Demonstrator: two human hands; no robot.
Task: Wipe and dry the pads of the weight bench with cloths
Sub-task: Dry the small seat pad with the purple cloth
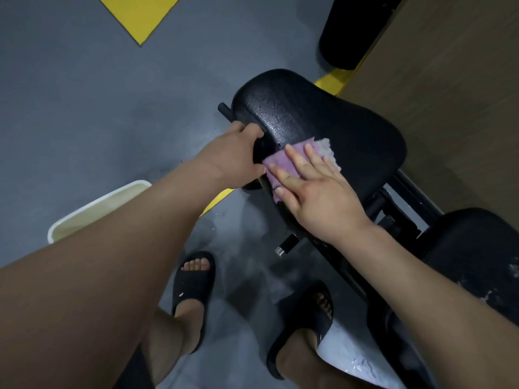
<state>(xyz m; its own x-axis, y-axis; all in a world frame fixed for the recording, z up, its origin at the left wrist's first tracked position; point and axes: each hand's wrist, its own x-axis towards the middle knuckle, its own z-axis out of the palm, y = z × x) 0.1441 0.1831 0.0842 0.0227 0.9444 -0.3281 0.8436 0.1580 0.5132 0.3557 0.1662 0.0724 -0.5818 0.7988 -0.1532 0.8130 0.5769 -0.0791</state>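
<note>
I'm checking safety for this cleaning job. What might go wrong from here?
The floor under the slides looks wet, so a slip is possible. The basin sits close by the left foot and might get kicked. Droplets sit on the pad beyond the cloth, so streaks may stay.

Purple cloth [280,161] on black pad [323,130]; grey floor [84,108] with yellow marking [140,15]; white tub [92,209]; black slippers [193,284].
</note>
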